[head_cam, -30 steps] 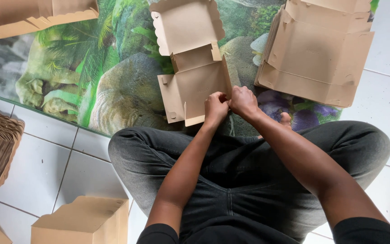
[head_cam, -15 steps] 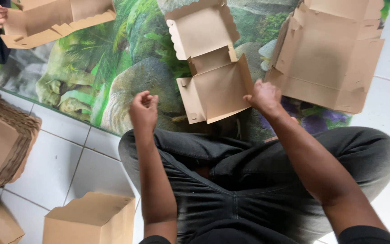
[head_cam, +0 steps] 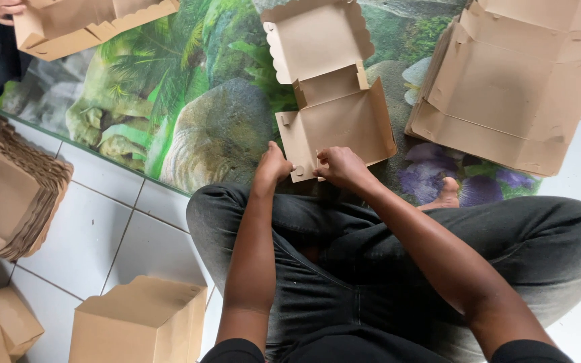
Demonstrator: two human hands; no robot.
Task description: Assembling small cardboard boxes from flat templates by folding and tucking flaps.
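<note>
I sit cross-legged in dark, slightly creased trousers, and both my hands meet at the near edge of a half-folded cardboard box point(head_cam: 334, 101). My left hand point(head_cam: 272, 167) is closed around its front corner flap; my right hand point(head_cam: 341, 167) pinches the same edge just beside it, fingers curled tight on the thin brown board. The box lies on a glossy printed mat point(head_cam: 189, 101) of green leaves and grey rock, its scallop-edged lid open flat away from me. A stack of flat box blanks point(head_cam: 512, 87), matte and creased, lies to the right on the mat. On the smooth white floor tiles point(head_cam: 102, 228) to my left rest a nested pile of folded boxes point(head_cam: 11, 181) and a closed box point(head_cam: 139, 323).
</note>
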